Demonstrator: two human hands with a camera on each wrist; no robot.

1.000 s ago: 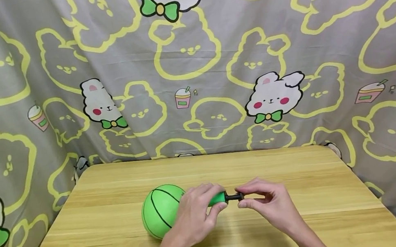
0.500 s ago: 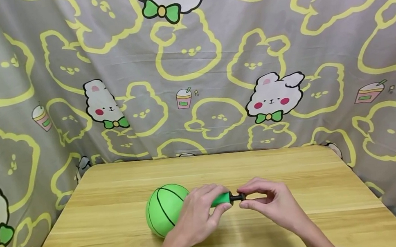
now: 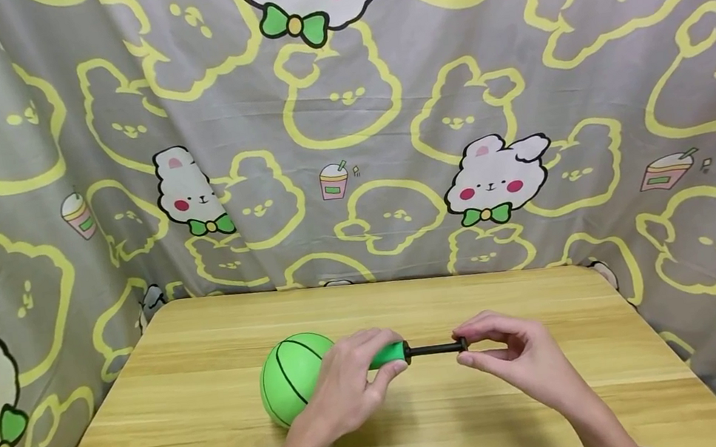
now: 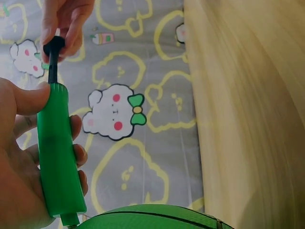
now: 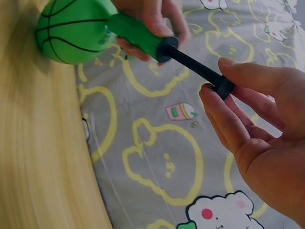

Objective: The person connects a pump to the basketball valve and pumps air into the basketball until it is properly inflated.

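A green hand pump (image 4: 57, 152) with a black plunger rod (image 3: 437, 349) lies in my left hand (image 3: 353, 380), whose fingers wrap round its barrel. The thumb and fingertips of my right hand (image 3: 525, 356) pinch the black knob at the rod's end. A good length of rod shows between barrel and knob. Left of the pump, a green ball with black lines (image 3: 292, 381) sits on the table, partly hidden by the left hand in the head view. The pump's nozzle end points at the ball (image 5: 76, 33) and meets it in the right wrist view.
The ball rests on a wooden table (image 3: 201, 362) with a light grain. Behind and beside the table hangs a grey curtain (image 3: 372, 117) printed with yellow outlines and white rabbits.
My right hand has moved right, drawing the plunger rod farther out of the barrel. The left hand, pump barrel and ball shifted slightly right, then back left, in the head view.
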